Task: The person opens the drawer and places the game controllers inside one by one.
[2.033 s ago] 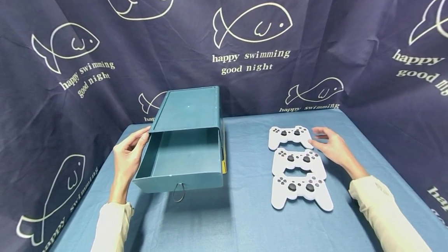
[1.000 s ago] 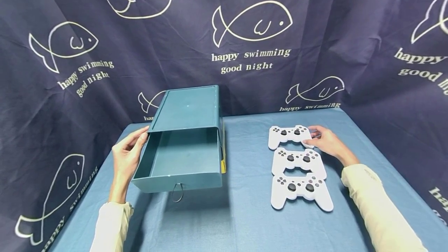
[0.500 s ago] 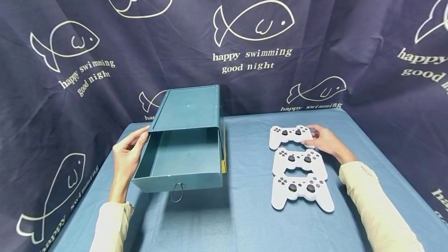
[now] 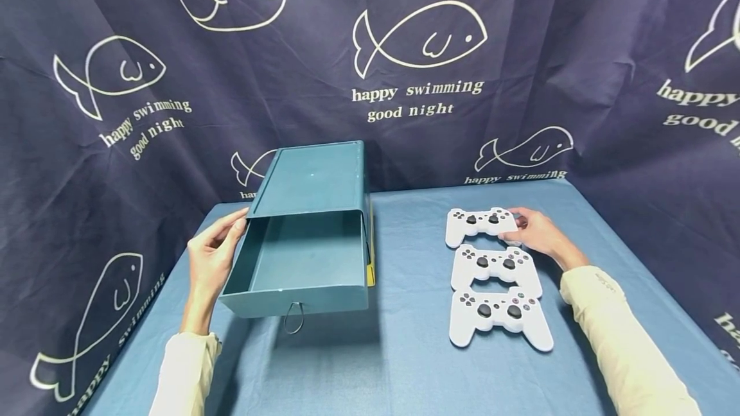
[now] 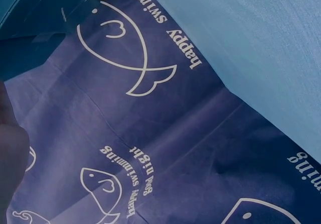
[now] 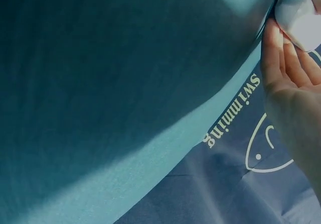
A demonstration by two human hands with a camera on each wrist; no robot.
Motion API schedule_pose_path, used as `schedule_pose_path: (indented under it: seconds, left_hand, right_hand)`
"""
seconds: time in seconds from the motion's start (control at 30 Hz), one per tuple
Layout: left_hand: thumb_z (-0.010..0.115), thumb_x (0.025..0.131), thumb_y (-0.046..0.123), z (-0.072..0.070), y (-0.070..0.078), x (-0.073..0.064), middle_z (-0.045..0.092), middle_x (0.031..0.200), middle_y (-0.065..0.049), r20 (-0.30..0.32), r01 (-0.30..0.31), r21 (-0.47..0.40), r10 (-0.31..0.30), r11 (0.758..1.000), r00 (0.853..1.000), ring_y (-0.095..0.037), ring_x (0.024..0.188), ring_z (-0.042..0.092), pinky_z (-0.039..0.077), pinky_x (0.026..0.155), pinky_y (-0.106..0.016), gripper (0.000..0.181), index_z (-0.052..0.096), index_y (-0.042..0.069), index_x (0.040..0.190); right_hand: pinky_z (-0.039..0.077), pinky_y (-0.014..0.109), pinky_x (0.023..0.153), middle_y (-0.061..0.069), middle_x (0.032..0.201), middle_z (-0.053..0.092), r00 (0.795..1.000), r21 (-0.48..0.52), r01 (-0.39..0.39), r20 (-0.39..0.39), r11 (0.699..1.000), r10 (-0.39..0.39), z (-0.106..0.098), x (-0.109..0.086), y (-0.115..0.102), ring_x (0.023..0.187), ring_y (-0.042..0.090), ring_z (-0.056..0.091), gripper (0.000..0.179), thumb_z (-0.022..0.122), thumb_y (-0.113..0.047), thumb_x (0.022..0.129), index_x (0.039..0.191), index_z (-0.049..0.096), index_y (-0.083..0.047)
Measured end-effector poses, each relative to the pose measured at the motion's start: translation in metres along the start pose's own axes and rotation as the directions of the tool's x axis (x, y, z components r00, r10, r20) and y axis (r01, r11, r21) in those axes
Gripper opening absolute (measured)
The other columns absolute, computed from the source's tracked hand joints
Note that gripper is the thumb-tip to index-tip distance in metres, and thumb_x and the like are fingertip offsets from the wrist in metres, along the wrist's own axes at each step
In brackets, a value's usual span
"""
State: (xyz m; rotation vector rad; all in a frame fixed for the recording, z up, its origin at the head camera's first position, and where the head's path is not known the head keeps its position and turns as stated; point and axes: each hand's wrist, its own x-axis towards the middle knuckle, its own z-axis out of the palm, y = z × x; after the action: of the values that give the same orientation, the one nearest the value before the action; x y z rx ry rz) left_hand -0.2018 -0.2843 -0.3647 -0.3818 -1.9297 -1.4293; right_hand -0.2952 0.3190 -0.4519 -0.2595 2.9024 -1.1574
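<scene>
Three white game controllers lie in a column at the right of the table. My right hand (image 4: 540, 233) grips the right handle of the farthest controller (image 4: 462, 226), thumb on top and fingers behind. The right wrist view shows the handle's rounded white end (image 6: 298, 20) against my fingers. Below it are the middle controller (image 4: 495, 266) and the nearest controller (image 4: 498, 321), their edges meeting. On the left stands a teal drawer box (image 4: 315, 178) with its drawer (image 4: 306, 300) pulled out and nothing inside. My left hand (image 4: 211, 255) pinches the box's front left edge with thumb and fingers.
A blue cloth (image 4: 410, 339) covers the table. Behind and along both sides hangs a dark blue curtain (image 4: 416, 159) with white fish drawings. A wire loop pull (image 4: 295, 318) hangs from the drawer front, and a yellow piece (image 4: 370, 275) shows at the box's right side.
My right hand has moved left onto the farthest controller and taken hold of its right handle. The left hand, the drawer box and the other controllers keep their places.
</scene>
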Motion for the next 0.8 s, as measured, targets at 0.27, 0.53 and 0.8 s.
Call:
schedule_pose_path:
  seconds: [0.27,0.53,0.8]
  left_hand:
    - [0.069,0.097,-0.004,-0.0003,0.0011,-0.0006,0.077,0.093,0.007,-0.002,0.007,0.002,-0.007,1.000,1.000,-0.003,0.085,0.073,0.052,0.080,-0.016,0.024,0.074,-0.006,0.120]
    - [0.068,0.098,-0.004,0.0009,0.0021,-0.0005,0.077,0.093,0.009,-0.001,0.011,0.004,-0.011,1.000,1.000,-0.002,0.085,0.072,0.052,0.080,-0.016,0.024,0.073,-0.007,0.120]
    - [0.068,0.098,-0.004,0.0011,0.0030,-0.0005,0.076,0.093,0.011,-0.006,0.010,0.011,-0.010,1.000,1.000,-0.001,0.084,0.071,0.052,0.079,-0.015,0.024,0.073,-0.007,0.120]
  right_hand:
    - [0.046,0.046,0.087,0.026,0.109,0.069,1.000,-0.033,0.006,-0.016,0.999,-0.007,-0.0022,-0.0010,0.0029,0.101,0.038,0.063,0.077,0.084,-0.030,0.087,0.144,0.051,0.009]
    - [0.047,0.044,0.085,0.021,0.107,0.072,1.000,-0.045,-0.004,-0.020,0.999,0.003,-0.0041,-0.0041,0.0018,0.099,0.035,0.065,0.078,0.085,-0.033,0.086,0.145,0.052,0.007]
    - [0.047,0.042,0.083,0.018,0.103,0.073,0.999,-0.066,0.003,-0.037,0.998,-0.005,-0.0047,-0.0050,0.0014,0.095,0.030,0.066,0.078,0.087,-0.034,0.084,0.143,0.054,0.007]
